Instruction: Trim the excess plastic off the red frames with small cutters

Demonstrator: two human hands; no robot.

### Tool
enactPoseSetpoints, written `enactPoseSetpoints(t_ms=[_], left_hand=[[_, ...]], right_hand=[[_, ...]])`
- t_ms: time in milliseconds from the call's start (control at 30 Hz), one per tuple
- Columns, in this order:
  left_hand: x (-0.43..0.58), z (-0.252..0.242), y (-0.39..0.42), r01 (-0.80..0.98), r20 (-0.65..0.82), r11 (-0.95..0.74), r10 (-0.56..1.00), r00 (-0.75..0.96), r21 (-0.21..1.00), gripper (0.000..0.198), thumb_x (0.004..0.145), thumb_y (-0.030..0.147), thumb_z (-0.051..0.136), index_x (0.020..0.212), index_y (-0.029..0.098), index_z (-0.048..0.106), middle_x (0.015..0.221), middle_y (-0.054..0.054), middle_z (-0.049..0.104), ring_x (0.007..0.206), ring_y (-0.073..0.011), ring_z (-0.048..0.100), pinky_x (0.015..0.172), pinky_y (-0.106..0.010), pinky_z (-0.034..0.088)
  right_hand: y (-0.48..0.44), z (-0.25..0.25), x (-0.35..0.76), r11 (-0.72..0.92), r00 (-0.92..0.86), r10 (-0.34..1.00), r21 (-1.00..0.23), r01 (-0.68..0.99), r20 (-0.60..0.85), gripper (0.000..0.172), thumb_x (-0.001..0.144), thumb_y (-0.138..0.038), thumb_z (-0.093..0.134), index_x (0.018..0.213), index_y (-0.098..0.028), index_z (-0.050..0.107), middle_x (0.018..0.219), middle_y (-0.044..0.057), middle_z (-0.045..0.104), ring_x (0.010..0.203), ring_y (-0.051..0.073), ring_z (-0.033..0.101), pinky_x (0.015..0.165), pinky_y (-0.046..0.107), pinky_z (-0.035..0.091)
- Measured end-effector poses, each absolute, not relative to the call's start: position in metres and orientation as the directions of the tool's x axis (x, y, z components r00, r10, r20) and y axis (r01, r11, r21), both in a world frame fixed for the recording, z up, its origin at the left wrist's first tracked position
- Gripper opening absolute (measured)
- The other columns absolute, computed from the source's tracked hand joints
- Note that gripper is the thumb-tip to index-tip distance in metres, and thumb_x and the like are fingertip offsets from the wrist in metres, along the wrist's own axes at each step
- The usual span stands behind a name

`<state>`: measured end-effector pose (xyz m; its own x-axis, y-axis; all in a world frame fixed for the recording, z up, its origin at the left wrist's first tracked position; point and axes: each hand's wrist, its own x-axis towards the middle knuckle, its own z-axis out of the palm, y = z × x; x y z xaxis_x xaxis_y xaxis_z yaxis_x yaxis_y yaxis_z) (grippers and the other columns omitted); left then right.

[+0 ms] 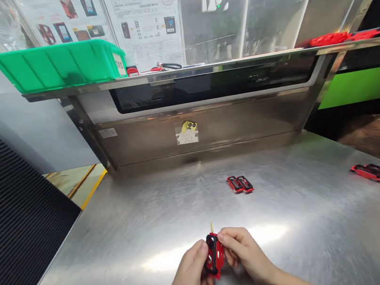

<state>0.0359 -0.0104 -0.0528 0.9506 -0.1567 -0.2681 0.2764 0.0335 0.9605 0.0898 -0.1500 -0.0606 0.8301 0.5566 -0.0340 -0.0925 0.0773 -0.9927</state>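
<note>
My left hand [190,273] and my right hand [242,253] hold a red and black plastic frame [214,255] upright between them, just above the steel table [315,238]. A thin yellow pin [211,227] sticks up from its top end. The fingers of both hands press on its sides and hide part of it. Farther up the table, a pair of similar red and black frames [239,184] lies flat. Another pair [374,172] lies near the right edge, out of reach of both hands.
A green plastic bin [55,66] and red parts [330,39] stand on a steel shelf [200,69] behind the table. Printed sheets [146,20] hang above it. A black ribbed panel [12,221] stands to the left, beyond the table's edge.
</note>
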Motion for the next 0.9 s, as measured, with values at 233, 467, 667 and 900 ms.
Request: enactPoseSetpoints(t_ms=[233, 467, 667, 900], left_hand=[[0.0355, -0.0524, -0.01, 0.272, -0.265, 0.037, -0.121, 0.956, 0.962, 0.058, 0.075, 0.074, 0.042, 0.073, 0.016, 0.044, 0.055, 0.005, 0.044, 0.044, -0.0059, 0.036, 0.04, -0.017, 0.025], [0.035, -0.0535, -0.0108, 0.288, -0.28, 0.082, -0.098, 0.955, 0.954, 0.058, 0.075, 0.074, 0.043, 0.074, 0.017, 0.044, 0.056, 0.005, 0.045, 0.043, -0.0056, 0.036, 0.04, -0.018, 0.024], [0.0357, -0.054, -0.011, 0.3, -0.294, 0.051, -0.094, 0.951, 0.953, 0.06, 0.074, 0.076, 0.041, 0.075, 0.016, 0.045, 0.054, 0.004, 0.044, 0.043, -0.0068, 0.036, 0.04, -0.018, 0.025], [0.0287, -0.0548, -0.0085, 0.023, -0.028, -0.104, -0.051, 0.998, 0.994, 0.048, 0.084, 0.065, 0.04, 0.087, 0.018, 0.047, 0.064, 0.002, 0.049, 0.056, -0.0112, 0.044, 0.051, -0.021, 0.032]], right_hand=[[-0.1504, -0.0657, 0.0899, 0.099, 0.832, 0.554, -0.991, -0.089, -0.019, 0.062, 0.076, -0.075, 0.051, 0.059, -0.015, 0.046, 0.041, -0.002, 0.041, 0.035, 0.008, 0.032, 0.038, 0.017, 0.025], [-0.1515, -0.0621, 0.0854, 0.126, 0.816, 0.578, -0.991, -0.043, 0.038, 0.057, 0.08, -0.07, 0.053, 0.066, -0.016, 0.046, 0.046, -0.003, 0.041, 0.04, 0.008, 0.033, 0.041, 0.018, 0.027], [-0.1516, -0.0648, 0.0836, 0.122, 0.8, 0.599, -0.992, -0.038, 0.043, 0.057, 0.08, -0.07, 0.054, 0.065, -0.016, 0.044, 0.049, -0.004, 0.039, 0.044, 0.008, 0.033, 0.044, 0.018, 0.027], [-0.1573, -0.0647, 0.0805, 0.039, 0.815, 0.508, -0.953, 0.302, 0.279, 0.038, 0.09, -0.05, 0.054, 0.091, -0.013, 0.063, 0.067, 0.003, 0.055, 0.058, 0.013, 0.046, 0.053, 0.021, 0.036]])
